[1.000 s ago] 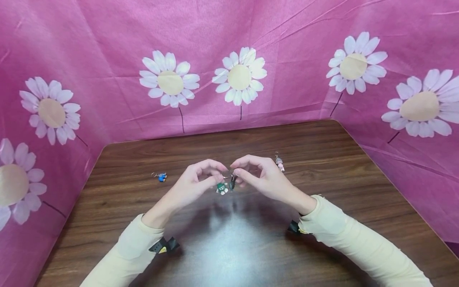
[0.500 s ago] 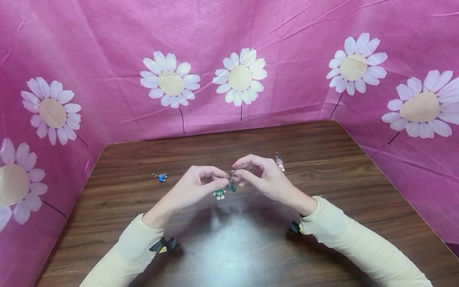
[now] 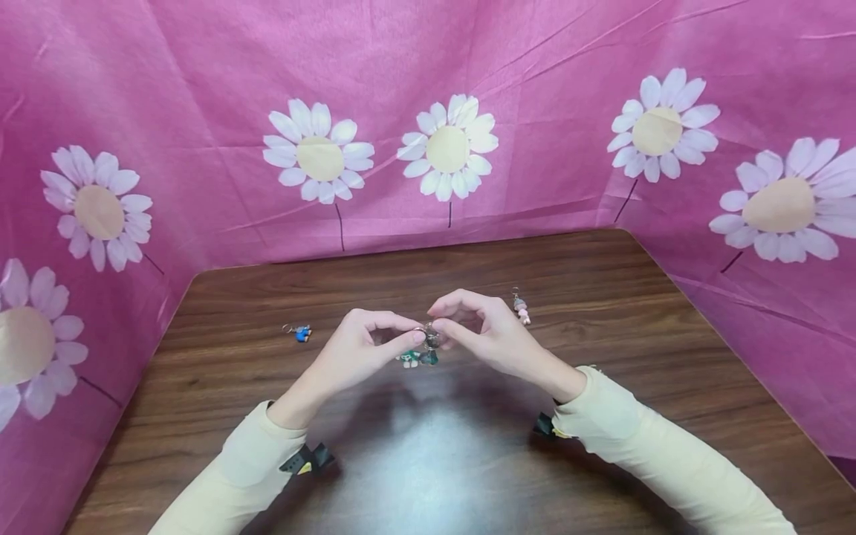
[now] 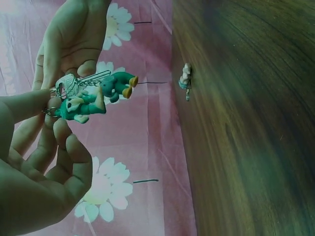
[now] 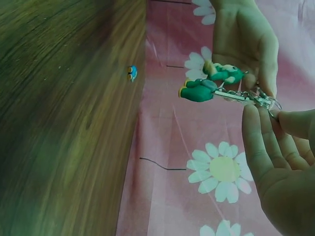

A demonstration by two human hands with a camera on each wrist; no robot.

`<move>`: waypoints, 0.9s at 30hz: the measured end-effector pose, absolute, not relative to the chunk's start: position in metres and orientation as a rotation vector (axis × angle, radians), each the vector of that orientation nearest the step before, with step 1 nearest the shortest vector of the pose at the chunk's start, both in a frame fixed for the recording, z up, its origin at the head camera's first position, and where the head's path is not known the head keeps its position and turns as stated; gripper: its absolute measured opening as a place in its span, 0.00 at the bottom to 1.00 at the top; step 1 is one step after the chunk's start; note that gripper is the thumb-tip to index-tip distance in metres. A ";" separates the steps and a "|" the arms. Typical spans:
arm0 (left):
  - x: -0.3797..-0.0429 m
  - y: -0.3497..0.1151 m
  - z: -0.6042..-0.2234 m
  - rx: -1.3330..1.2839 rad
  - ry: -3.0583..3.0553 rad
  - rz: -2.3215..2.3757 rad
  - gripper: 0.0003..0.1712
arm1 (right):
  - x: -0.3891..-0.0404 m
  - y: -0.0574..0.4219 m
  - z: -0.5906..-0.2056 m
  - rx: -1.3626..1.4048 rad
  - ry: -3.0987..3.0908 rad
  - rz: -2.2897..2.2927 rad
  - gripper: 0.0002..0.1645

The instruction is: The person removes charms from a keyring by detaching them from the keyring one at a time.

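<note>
Green figurines [image 4: 81, 107], silver key [image 4: 70, 85], rings [image 4: 51, 112] in pinch of left hand [image 3: 366, 346] and right hand [image 3: 493, 336]

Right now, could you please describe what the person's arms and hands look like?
The sleeves are long, wrinkled and pale cream. Near each sleeve's end is a small black piece with some yellow; I cannot tell what it is. The left hand and right hand wear no gloves.

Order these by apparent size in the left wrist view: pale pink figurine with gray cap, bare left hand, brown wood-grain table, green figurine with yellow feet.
1. Table
2. Left hand
3. Green figurine
4. Pink figurine

The pink figurine lies farther from the camera, so the figurines' true sizes are unsure.
</note>
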State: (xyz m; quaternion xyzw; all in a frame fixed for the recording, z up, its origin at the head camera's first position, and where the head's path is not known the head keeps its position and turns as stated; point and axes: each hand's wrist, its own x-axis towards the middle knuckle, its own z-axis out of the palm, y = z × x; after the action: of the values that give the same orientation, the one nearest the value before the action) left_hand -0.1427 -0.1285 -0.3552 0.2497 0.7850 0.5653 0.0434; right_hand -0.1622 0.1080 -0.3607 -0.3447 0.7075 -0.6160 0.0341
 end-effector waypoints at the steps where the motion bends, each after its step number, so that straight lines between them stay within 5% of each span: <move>1: -0.143 -0.129 -0.356 0.764 2.420 1.722 0.10 | -0.162 0.107 -0.361 -1.067 2.179 -1.892 0.11; 27: -0.141 -0.136 -0.351 0.605 2.456 1.852 0.07 | -0.164 0.099 -0.366 -1.003 2.233 -1.808 0.06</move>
State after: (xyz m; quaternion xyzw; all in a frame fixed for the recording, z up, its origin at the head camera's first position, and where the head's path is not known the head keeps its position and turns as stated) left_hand -0.1411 -0.1361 -0.3512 0.1930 0.7833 0.5909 0.0034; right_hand -0.1642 0.0985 -0.3658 -0.3292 0.7329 -0.5933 0.0492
